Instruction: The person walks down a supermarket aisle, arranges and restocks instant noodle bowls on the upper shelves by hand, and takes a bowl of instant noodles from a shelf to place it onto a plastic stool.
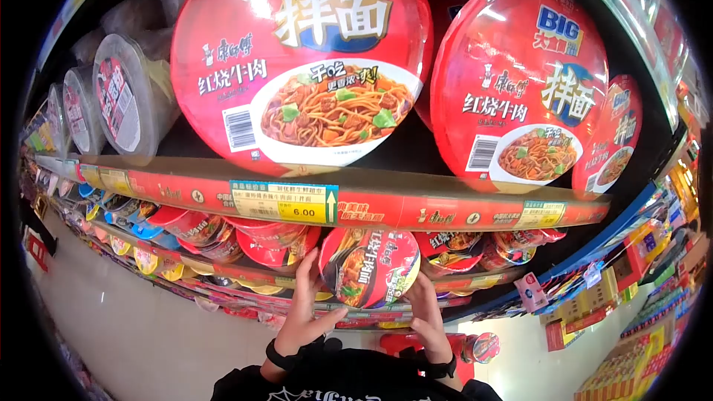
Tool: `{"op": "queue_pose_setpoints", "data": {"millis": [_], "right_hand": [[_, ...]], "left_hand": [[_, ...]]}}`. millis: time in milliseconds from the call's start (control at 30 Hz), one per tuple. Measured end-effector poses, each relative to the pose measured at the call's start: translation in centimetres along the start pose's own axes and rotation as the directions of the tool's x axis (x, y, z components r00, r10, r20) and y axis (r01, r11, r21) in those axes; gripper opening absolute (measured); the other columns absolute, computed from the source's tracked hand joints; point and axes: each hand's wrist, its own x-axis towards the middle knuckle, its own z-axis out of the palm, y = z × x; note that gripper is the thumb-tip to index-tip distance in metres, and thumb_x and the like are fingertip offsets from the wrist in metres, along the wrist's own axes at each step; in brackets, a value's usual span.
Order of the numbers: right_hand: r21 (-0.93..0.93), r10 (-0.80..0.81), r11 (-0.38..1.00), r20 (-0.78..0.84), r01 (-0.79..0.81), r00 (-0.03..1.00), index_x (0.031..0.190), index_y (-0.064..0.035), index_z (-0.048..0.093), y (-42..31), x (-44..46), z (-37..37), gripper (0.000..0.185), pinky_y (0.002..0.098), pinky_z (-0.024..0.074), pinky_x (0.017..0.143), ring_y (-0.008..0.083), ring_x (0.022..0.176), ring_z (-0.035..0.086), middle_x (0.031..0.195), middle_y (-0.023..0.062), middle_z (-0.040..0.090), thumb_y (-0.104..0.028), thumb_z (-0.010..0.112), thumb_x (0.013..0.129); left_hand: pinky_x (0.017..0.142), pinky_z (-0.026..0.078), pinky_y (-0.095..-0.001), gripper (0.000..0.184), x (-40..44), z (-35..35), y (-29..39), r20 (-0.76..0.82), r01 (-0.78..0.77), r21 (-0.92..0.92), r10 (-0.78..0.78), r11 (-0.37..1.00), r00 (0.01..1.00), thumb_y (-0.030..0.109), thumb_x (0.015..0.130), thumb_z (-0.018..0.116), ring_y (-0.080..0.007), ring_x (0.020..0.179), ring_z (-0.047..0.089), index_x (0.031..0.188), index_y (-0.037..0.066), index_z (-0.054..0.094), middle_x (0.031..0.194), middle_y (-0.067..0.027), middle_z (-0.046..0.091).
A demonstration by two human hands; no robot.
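Note:
Between my two hands is a red noodle tub [370, 268], its printed lid turned toward me, in front of the lower shelf. My left hand [306, 308] is at the tub's left side, fingers pointing up along its edge and thumb stretched toward its lower rim. On the right side, my right hand [426, 310] has its fingers against the tub's edge. Both hands hold the tub from the sides. Black bands circle both wrists.
Large red noodle tubs [301, 59] [520, 82] stand on the upper shelf [438, 197], with clear-lidded tubs [119, 93] at left. More red tubs [275, 241] fill the lower shelf. A small tub [480, 347] is low at right, near stacked boxes [587, 301].

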Motion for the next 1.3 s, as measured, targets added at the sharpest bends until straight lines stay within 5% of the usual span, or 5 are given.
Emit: {"op": "queue_pose_setpoints", "data": {"millis": [333,433,467,633,1300], "right_hand": [[0.010,-0.007,1.000,-0.035,0.007,0.999,0.140,-0.0003,0.026,-1.0,-2.5,-0.1,0.083,0.0423,0.0174,0.112,0.0272,0.136,0.028,0.144,0.0139,0.033,-0.038,0.068,0.079],[-0.011,-0.026,1.000,-0.089,0.025,0.996,0.137,0.0001,0.031,-2.0,-3.7,-0.4,0.082,0.0417,0.0170,0.112,0.0266,0.135,0.030,0.142,0.0144,0.034,-0.040,0.070,0.077],[-0.014,-0.044,0.999,-0.112,0.042,0.993,0.137,0.0001,0.032,-2.2,-4.2,-0.6,0.082,0.0416,0.0171,0.112,0.0265,0.134,0.030,0.142,0.0146,0.034,-0.040,0.071,0.077],[-0.046,-0.153,0.988,-0.245,0.146,0.957,0.134,0.0019,0.037,-4.4,-5.7,-0.1,0.078,0.0410,0.0196,0.110,0.0267,0.132,0.033,0.140,0.0158,0.035,-0.038,0.071,0.076],[-0.360,-0.415,0.907,-0.680,0.217,0.604,0.126,0.0045,0.048,-6.7,-16.1,-2.3,0.080,0.0360,0.0316,0.101,0.0236,0.113,0.044,0.117,0.0130,0.044,-0.047,0.075,0.071]], "left_hand": [[0.107,0.028,-0.0409,0.086,-2.0,0.6,1.2,0.003,-0.027,-0.035,0.027,0.999,1.000,0.021,0.075,0.071,-0.0275,0.133,0.027,0.143,-0.001,0.023,0.140,-0.0147,0.024],[0.106,0.029,-0.0413,0.082,-2.9,0.2,1.6,0.062,-0.112,0.197,0.102,0.974,0.993,0.023,0.074,0.070,-0.0299,0.131,0.029,0.141,-0.002,0.030,0.138,-0.0170,0.029],[0.103,0.031,-0.0412,0.077,-3.3,0.7,2.5,-0.006,0.001,0.160,0.000,0.987,1.000,0.024,0.073,0.071,-0.0315,0.126,0.035,0.137,-0.003,0.038,0.133,-0.0180,0.034],[0.098,0.035,-0.0403,0.069,-3.0,1.1,3.0,0.196,-0.204,0.311,0.147,0.928,0.969,0.022,0.070,0.075,-0.0309,0.114,0.044,0.128,-0.006,0.049,0.121,-0.0171,0.039],[0.096,0.039,-0.0385,0.070,0.6,9.0,1.1,0.762,-0.199,0.240,-0.058,0.950,0.645,0.021,0.072,0.077,-0.0315,0.112,0.048,0.129,-0.007,0.047,0.121,-0.0194,0.044]]}}
